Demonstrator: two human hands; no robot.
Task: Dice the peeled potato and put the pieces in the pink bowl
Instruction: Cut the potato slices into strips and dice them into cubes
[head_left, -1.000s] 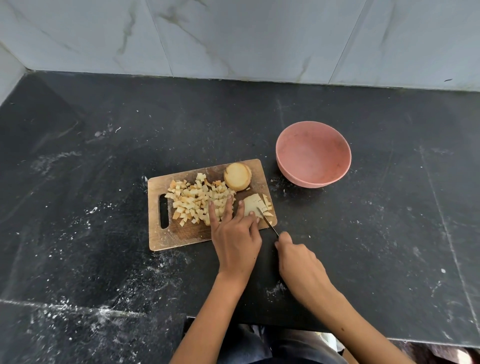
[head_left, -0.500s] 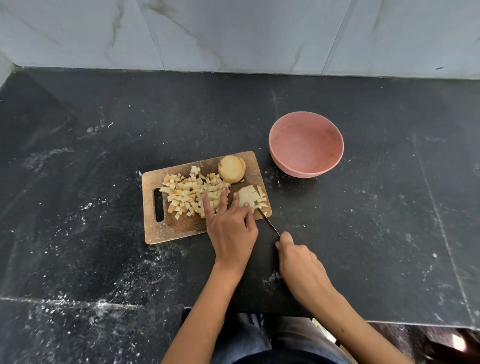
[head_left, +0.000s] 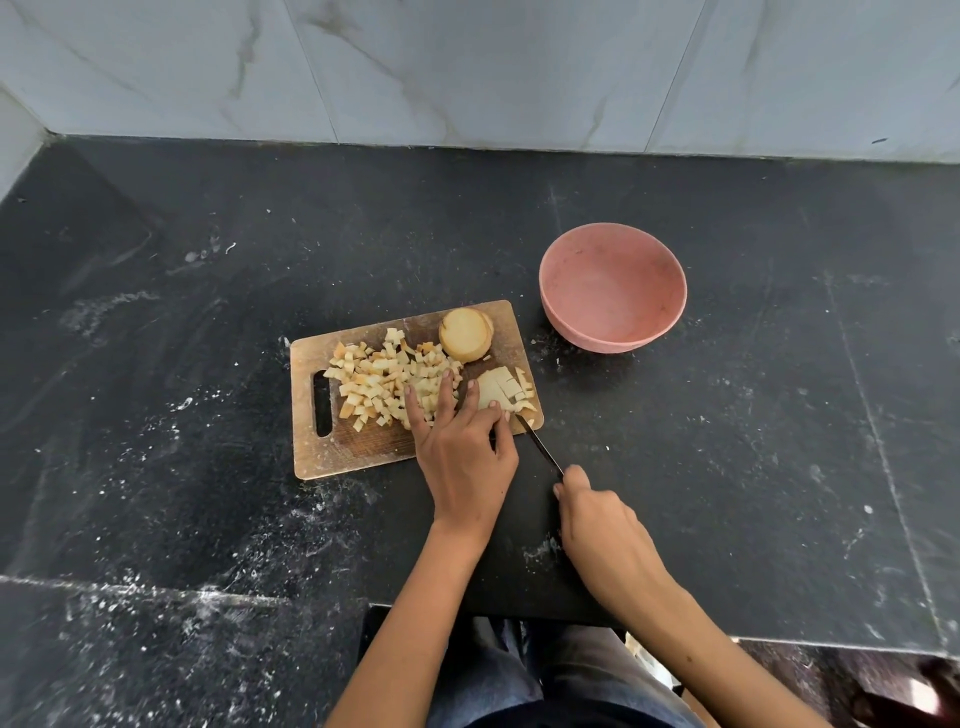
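A person stands at a black, flour-speckled table (head_left: 727, 467), dicing potato on a wooden cutting board (head_left: 363, 447) at the centre of the frame. The left hand (head_left: 462, 457) lies over the board's lower right part, fingers stretched forward and mostly straight, their tips pressing on a partly cut slab of potato (head_left: 501, 389) near the board's right edge. The right hand (head_left: 602, 530), lower and to the right, is curled around the handle of a knife (head_left: 540, 444); the thin blade angles up and to the left, its tip at the slab just beside the left fingers. A pile of diced potato pieces (head_left: 384, 379) covers the board's middle, touching the left hand's outer fingers. An uncut round chunk of peeled potato (head_left: 465, 332) sits at the board's upper edge. The pink bowl (head_left: 613, 332) stands on the table to the upper right of the board, just apart from its corner, with no pieces visible inside. Pale marbled wall tiles (head_left: 467, 67) fill the top of the frame.
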